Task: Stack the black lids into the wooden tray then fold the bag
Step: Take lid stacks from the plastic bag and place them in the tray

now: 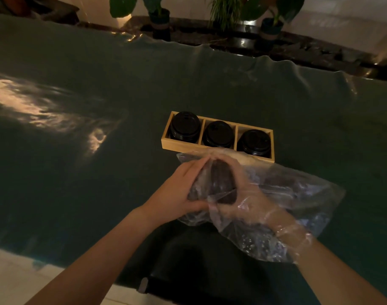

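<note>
- Short stack of black lids (221, 183), on its side, inside a clear plastic bag (298, 194); the stack sits between the fingers of both hands, above the table.
- Right hand (243, 205) is inside the bag, sheathed to the wrist; its fingers curl over the stack's far side, thumb on the near side. Firm grip on the lids.
- Left hand (179, 194) is outside the bag; its fingers lie along the stack's left face through the plastic, thumb tucked under. Holds bag and lids together.
- Rest of the bag trails right of the right-hand fingers, crumpled on the table.
- Wooden tray (181, 148) just beyond the fingertips, three compartments; a lid stack stands in the left (184, 126), middle (219, 134) and right (255, 142) compartments. Bag edge overlaps the tray's near wall.
- Table (100, 84): dark green, glossy cover, wrinkled.
- Potted plants (159, 18) well beyond the fingers, past the table's far edge.
</note>
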